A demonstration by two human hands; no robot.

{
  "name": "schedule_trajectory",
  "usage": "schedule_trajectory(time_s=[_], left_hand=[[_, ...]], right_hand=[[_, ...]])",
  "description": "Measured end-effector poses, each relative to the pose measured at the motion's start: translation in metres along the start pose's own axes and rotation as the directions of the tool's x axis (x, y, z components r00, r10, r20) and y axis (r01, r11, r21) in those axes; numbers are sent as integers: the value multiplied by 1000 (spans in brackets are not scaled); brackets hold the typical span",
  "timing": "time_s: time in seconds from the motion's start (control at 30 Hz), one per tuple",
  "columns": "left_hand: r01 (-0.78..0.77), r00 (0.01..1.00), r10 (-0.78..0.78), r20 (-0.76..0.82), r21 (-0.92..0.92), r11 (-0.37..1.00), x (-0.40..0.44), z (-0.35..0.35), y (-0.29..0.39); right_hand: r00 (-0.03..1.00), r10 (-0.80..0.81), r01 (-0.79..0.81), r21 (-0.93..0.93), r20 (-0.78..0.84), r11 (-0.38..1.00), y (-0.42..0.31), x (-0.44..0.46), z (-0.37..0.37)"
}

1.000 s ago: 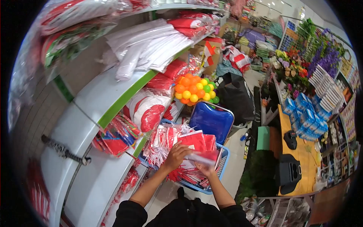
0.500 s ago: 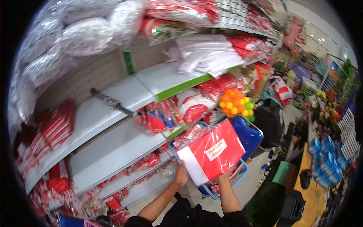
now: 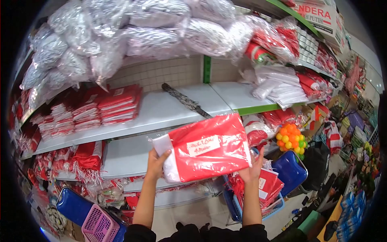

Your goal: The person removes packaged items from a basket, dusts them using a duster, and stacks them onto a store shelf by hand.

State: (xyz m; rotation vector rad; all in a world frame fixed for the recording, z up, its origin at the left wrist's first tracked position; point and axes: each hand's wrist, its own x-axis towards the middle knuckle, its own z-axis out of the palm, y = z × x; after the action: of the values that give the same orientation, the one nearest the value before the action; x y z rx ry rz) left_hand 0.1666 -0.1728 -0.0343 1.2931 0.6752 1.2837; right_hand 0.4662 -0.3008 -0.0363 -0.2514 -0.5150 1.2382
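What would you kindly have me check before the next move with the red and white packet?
1. Left hand gripping the packet: ok, thumb over its white end.
2. Right hand gripping securely: cannot tell; it is at the opposite end, partly hidden.
3. Label facing up: ok.
4. Packet's wrapper fully sealed: cannot tell.
5. Shelf free of loose items beside the red stacks: not ok; a dark patterned rod-like object lies there.
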Motion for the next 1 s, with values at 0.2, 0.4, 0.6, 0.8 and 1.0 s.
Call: schedule_trajectory(time_s=[0.2,0.4,0.6,0.8,1.0], left_hand=[[-40,998,39,-45,-30,999,33,-83,58],[198,979,-159,126,-417,887,58,-140,55],[139,990,-138,19,-181,974,76,-143,20],[58,995,-73,-64,-200,978,77,-139,2],[35,989,-65,-137,-212,977,75,-135,-10]], right_hand=[[992,-85,128,-635,98,761,57,54,49],[965,-214,257,-715,152,650,99,109,86],[797,-213,298,-675,565,-675,118,164,89],[919,-145,132,-634,366,-762,111,183,74],[837,-433,-121,-659,334,-743,75,166,29]])
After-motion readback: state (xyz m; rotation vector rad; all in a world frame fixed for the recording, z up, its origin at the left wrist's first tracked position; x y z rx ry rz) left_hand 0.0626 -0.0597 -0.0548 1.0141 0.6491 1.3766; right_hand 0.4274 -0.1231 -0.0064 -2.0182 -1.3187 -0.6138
